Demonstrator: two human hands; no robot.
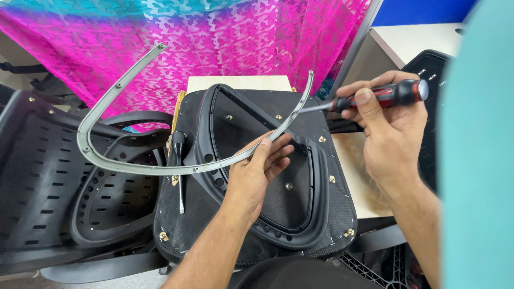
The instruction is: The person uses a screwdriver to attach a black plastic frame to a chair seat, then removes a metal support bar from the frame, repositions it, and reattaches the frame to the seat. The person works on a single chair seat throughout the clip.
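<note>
Nearest: dark lap/cloth at bottom edge, w/ the seat (pixel 257 235) lying upside down across it, black fabric underside up, stapled round the rim, brass fittings showing. Lying that way it gives access to the underside.

On it sits a black plastic ring (pixel 313 214), roughly D-shaped, set w/in the seat's outline.

Left hand (pixel 257 171) is over the seat's middle, fingers pressed together under the grey strip (pixel 107 160), thumb on top, pinching it at its lower curve. That grip lifts the strip clear of the seat, so it hangs as a big U tilted up & to the left, screw holes along it; one end high at left, the other near the tool tip.

Right hand (pixel 385 123) wraps a red-black screwdriver (pixel 385 96), fingers curled tight round the handle, thumb along it; shaft points left, tip touching or just beside the strip's right end, can't tell which.

A 2nd screwdriver (pixel 179 171) lies on the seat's left edge, within reach.

Left: black slotted chair back (pixel 48 176). Beyond: pale board (pixel 241 83), then pink-teal cloth (pixel 214 37).
</note>
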